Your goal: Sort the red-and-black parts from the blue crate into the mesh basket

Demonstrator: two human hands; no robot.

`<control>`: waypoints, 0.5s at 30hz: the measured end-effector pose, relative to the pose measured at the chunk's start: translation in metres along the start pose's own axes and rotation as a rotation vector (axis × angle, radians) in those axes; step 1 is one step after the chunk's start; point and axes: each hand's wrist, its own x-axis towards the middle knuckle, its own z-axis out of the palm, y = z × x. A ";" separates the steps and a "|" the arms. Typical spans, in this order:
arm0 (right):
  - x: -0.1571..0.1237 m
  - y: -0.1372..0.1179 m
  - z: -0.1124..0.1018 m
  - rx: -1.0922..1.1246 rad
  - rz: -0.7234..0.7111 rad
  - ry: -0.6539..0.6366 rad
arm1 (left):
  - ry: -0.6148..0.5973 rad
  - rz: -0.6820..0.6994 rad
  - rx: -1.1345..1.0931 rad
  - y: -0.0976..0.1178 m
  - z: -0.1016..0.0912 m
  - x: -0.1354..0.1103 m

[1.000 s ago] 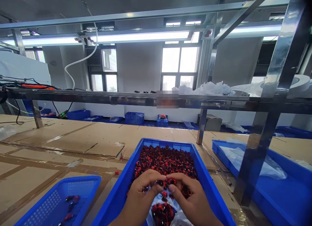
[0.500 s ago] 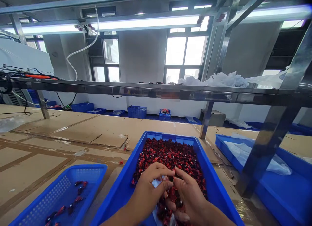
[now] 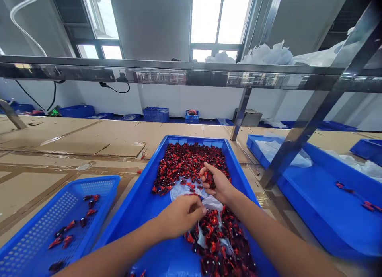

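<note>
a blue tray [image 3: 146,203] on a cardboard-covered tabletop [image 3: 38,185] holds many small red and black pieces [image 3: 191,159], banked thickly at its far end, with a second heap [image 3: 219,249] nearer the viewer among crumpled pale plastic [image 3: 179,189]. of the person's two hands, the right hand [image 3: 217,184] is raised over the tray, fingers curled into a loose cup around several pieces; the left hand [image 3: 182,216] hangs lower, thumb and forefinger bent toward each other, and whether anything is pinched there cannot be told. the likeliest trouble is spilling: if the cupped fingers slacken or tip, pieces could drop back and be lost among the lookalikes below. the plastic is another hazard, since it could cling to a finger, drag pieces along or hide some in its folds. on the left, a perforated blue basket [image 3: 32,237] holds a few scattered pieces, and the left forearm crosses in front of its near corner, so a careless elbow might jog it. a small red scrap [image 3: 139,171] on the cardboard suggests how easily bits could stray outside the tray.
</note>
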 end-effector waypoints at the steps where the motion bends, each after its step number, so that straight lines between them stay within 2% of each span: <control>1: 0.001 -0.002 -0.003 -0.023 -0.019 0.016 | -0.069 0.011 -0.005 0.002 0.011 -0.002; 4: 0.004 -0.006 -0.009 -0.114 -0.045 0.052 | -0.235 -0.027 -0.014 0.010 0.045 -0.009; 7: 0.005 -0.004 -0.009 -0.224 -0.062 0.062 | -0.306 -0.071 0.021 0.022 0.069 -0.013; 9: 0.004 -0.002 -0.008 -0.297 -0.078 0.058 | -0.310 -0.146 0.019 0.031 0.083 -0.010; 13: 0.004 0.001 -0.008 -0.418 -0.090 0.052 | -0.295 -0.497 -0.173 0.039 0.119 0.005; 15: 0.005 0.002 -0.010 -0.463 -0.093 0.053 | -0.278 -0.539 -0.257 0.034 0.142 0.014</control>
